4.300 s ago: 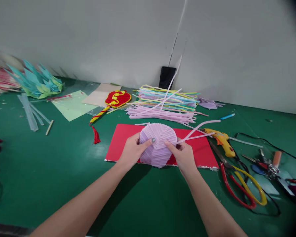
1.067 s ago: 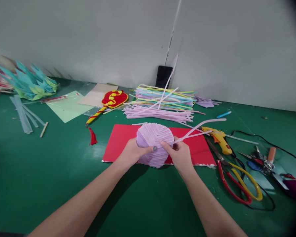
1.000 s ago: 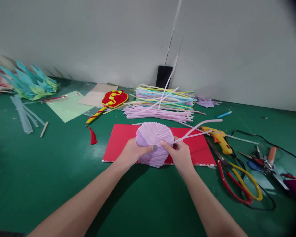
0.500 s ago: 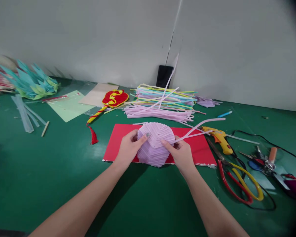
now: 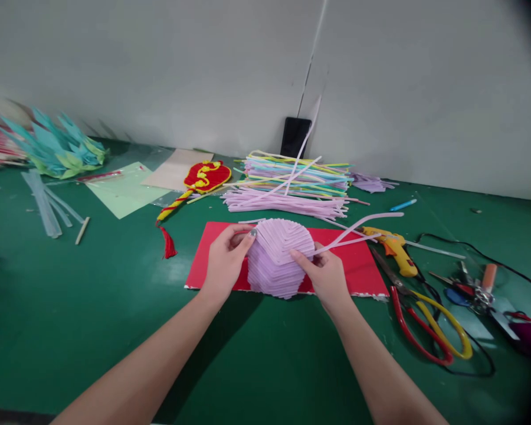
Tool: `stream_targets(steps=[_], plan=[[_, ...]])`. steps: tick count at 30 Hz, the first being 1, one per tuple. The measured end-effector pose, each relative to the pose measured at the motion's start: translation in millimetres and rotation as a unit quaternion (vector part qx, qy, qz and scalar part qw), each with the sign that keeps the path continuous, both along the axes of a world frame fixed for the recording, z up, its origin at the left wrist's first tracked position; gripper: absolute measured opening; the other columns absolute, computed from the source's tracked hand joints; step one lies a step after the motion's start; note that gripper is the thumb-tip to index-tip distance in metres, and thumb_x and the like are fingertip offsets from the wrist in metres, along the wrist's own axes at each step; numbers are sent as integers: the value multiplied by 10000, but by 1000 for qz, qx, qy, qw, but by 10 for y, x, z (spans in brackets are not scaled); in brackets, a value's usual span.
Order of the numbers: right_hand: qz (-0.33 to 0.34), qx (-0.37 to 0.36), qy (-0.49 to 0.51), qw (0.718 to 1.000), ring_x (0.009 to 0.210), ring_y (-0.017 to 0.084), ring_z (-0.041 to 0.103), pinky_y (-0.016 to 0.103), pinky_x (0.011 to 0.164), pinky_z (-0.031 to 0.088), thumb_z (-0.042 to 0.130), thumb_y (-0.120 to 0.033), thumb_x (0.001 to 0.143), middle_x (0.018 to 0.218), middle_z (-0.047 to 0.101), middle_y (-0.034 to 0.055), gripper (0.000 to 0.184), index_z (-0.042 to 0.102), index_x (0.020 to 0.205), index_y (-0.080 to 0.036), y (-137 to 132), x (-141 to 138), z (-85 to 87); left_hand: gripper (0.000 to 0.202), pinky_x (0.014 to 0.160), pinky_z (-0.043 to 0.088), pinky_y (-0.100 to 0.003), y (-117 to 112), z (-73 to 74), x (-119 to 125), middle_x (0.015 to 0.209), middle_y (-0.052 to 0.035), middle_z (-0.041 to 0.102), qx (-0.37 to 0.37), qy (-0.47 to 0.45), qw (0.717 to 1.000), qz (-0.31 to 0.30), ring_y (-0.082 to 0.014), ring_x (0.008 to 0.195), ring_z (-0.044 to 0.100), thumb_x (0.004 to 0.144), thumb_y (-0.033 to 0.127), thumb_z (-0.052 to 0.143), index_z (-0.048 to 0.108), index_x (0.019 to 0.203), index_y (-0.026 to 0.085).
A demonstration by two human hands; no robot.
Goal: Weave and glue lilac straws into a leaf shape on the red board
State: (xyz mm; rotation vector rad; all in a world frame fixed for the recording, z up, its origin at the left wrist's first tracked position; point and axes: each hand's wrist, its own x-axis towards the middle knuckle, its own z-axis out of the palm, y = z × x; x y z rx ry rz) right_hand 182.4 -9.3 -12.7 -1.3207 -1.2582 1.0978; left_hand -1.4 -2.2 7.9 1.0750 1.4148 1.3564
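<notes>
A round lilac fan piece [image 5: 279, 268], built from rows of pipe cleaners bent into V shapes, is held up over a red board [image 5: 358, 271]. My left hand [image 5: 226, 255] pinches its upper left rim, thumb in front and fingers behind. At the right rim my right hand [image 5: 325, 271] grips the piece, its thumb pressed on the front. Two loose lilac pipe cleaners [image 5: 358, 227] stick out to the right from beside that hand. The fingers behind the piece are mostly hidden.
Behind lie bundled pipe cleaners [image 5: 287, 203] and a phone [image 5: 295, 136]. A red and yellow fan [image 5: 207, 176] with a tassel lies left. On the right are a yellow glue gun [image 5: 396, 251], large scissors [image 5: 420, 319], pliers and keys [image 5: 482, 295], and a black cord [image 5: 491, 254].
My left thumb has slid left, from the front of the lilac piece to its upper left rim. My right hand and the piece have hardly moved.
</notes>
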Motion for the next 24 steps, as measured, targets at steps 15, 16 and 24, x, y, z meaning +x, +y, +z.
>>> stream_targets(steps=[15,16,24], plan=[[-13,-10,15,1000,816,219,634,321,723,483,742,-452,674,863,713,54,358,675,863,-155,-2,-13,24,242,847,527,-327,24,-22,16,1049,-59,697,34,-7,999,-23,-180,935,662,745,224,611,635,981,176],[-12,-9,15,1000,814,218,634,320,721,483,740,-450,678,863,713,53,357,675,869,-155,-1,-14,21,244,850,527,-329,26,-23,17,1053,-62,697,34,-8,999,-24,-181,937,663,746,222,608,636,984,175],[-6,-3,-1,1000,815,212,634,313,716,480,721,-429,712,889,713,50,327,678,906,-169,10,8,-16,308,832,523,-319,17,-33,10,995,-62,713,22,-37,998,-36,-183,915,666,761,272,633,648,1056,184]])
